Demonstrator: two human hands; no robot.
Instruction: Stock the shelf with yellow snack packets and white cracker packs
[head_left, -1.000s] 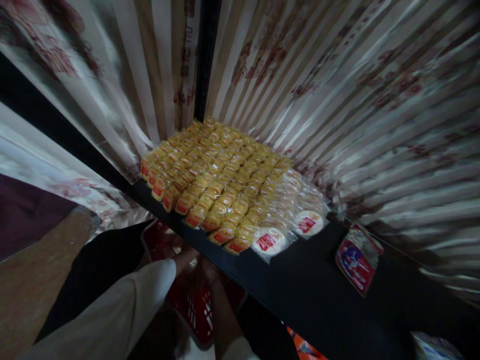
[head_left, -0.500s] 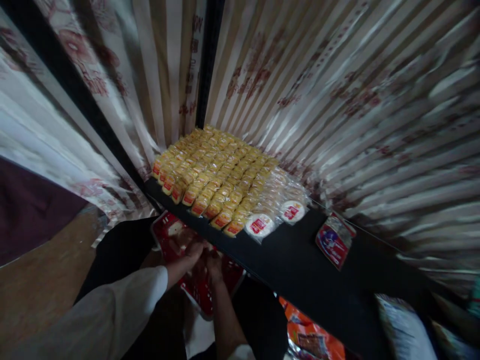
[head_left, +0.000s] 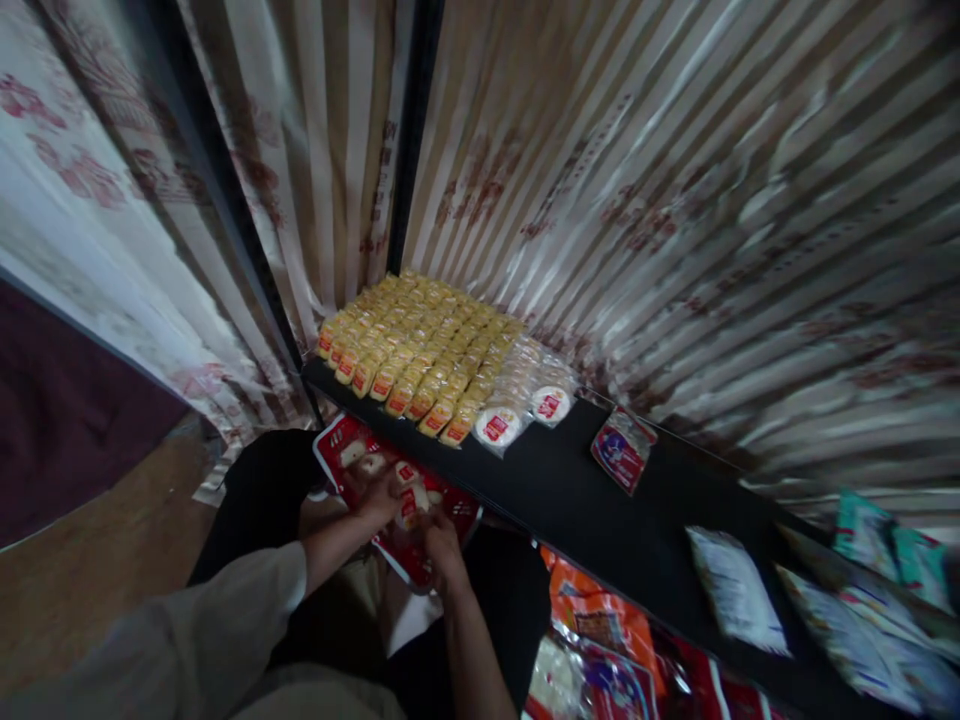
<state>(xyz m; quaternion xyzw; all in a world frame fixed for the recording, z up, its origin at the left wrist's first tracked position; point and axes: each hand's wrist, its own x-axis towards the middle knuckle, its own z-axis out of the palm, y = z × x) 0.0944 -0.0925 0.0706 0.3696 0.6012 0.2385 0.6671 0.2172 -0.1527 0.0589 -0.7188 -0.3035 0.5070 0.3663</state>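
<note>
My left hand [head_left: 373,497] reaches down into a red basket [head_left: 335,446] below a black shelf [head_left: 570,500]. Its fingers are closed on a small pale packet with a red label [head_left: 409,492]. More such packets lie in the basket. My right hand [head_left: 444,540] is beside it at the basket's near edge, its fingers curled; what they grip is too dim to name. Both sleeves are light grey. On the shelf above, rows of yellow snack packets [head_left: 420,345] fill the left end.
Two rows of round white packets with red labels [head_left: 499,425] flank the yellow ones. A red-and-blue packet [head_left: 621,450] and a white bag [head_left: 731,590] lie further right. Orange packets [head_left: 600,625] lie under the shelf. Striped patterned sheeting [head_left: 675,200] backs it. Wooden floor [head_left: 75,580] at left.
The view has pulled back and tilted down, so the basket and more of the shelf's right side show. My hands have shifted down in the basket onto the pale packets.
</note>
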